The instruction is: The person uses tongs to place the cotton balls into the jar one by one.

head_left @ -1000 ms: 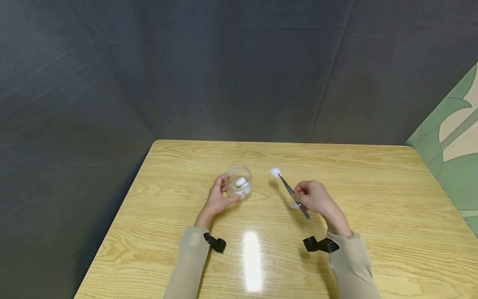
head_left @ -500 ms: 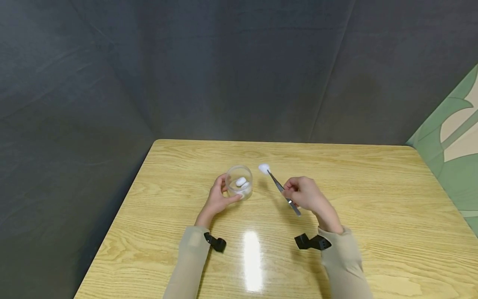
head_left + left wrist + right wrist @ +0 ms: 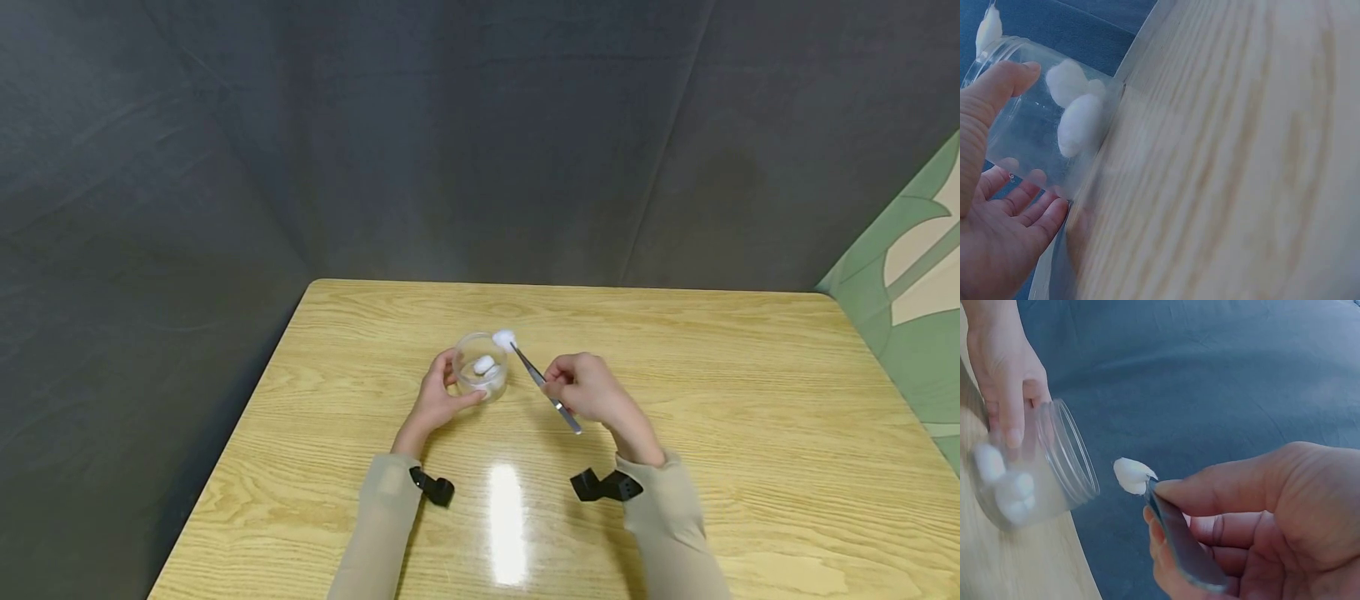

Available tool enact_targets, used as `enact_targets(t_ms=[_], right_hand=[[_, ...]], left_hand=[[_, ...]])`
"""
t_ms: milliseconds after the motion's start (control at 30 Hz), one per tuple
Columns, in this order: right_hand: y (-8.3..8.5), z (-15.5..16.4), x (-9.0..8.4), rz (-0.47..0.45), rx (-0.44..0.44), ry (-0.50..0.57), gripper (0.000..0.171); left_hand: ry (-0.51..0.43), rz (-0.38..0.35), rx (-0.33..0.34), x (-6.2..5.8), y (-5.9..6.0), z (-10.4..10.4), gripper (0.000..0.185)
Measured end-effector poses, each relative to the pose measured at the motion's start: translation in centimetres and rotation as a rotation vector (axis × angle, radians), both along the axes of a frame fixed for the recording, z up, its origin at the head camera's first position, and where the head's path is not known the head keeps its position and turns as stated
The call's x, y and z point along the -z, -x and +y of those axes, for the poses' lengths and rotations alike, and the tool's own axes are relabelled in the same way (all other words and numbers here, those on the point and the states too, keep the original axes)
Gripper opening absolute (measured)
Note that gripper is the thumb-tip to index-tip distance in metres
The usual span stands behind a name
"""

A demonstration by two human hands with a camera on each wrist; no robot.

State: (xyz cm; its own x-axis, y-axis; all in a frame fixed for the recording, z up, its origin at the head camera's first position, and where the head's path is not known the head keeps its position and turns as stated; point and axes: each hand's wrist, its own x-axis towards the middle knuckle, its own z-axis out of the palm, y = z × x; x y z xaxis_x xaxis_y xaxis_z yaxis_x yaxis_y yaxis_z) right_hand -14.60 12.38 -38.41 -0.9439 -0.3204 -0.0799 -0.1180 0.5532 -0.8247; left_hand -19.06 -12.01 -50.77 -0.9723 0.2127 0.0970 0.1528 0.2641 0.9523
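Note:
A small clear jar (image 3: 481, 367) stands on the wooden table (image 3: 712, 375) with white cotton balls (image 3: 1080, 122) at its bottom. My left hand (image 3: 438, 400) curls round the jar (image 3: 1047, 465), thumb and fingers on its wall. My right hand (image 3: 588, 390) grips metal tweezers (image 3: 542, 385) that pinch a white cotton ball (image 3: 503, 338) just above the jar's right rim. In the right wrist view the cotton ball (image 3: 1133, 475) hangs at the tweezers (image 3: 1175, 537) tip, beside the jar's mouth. The left wrist view shows my left hand (image 3: 997, 206) against the jar (image 3: 1041, 137).
A dark grey fabric backdrop (image 3: 450, 133) rises behind the table's far edge. A green patterned panel (image 3: 911, 283) stands at the right. A bright light glare (image 3: 507, 521) lies on the table between my forearms. Black wrist mounts (image 3: 600, 485) sit on both sleeves.
My right hand has moved left with the tweezers, carrying the cotton ball from the table's middle to just over the jar's rim. The left hand and jar stayed put.

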Motion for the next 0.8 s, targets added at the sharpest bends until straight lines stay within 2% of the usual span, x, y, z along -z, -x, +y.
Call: enact_targets(t_ms=[800], right_hand=[[0.6, -1.9, 1.5, 0.01, -0.054, 0.004, 0.006]], left_hand=[[-0.012, 0.017, -0.003, 0.1, 0.0, 0.0, 0.076]])
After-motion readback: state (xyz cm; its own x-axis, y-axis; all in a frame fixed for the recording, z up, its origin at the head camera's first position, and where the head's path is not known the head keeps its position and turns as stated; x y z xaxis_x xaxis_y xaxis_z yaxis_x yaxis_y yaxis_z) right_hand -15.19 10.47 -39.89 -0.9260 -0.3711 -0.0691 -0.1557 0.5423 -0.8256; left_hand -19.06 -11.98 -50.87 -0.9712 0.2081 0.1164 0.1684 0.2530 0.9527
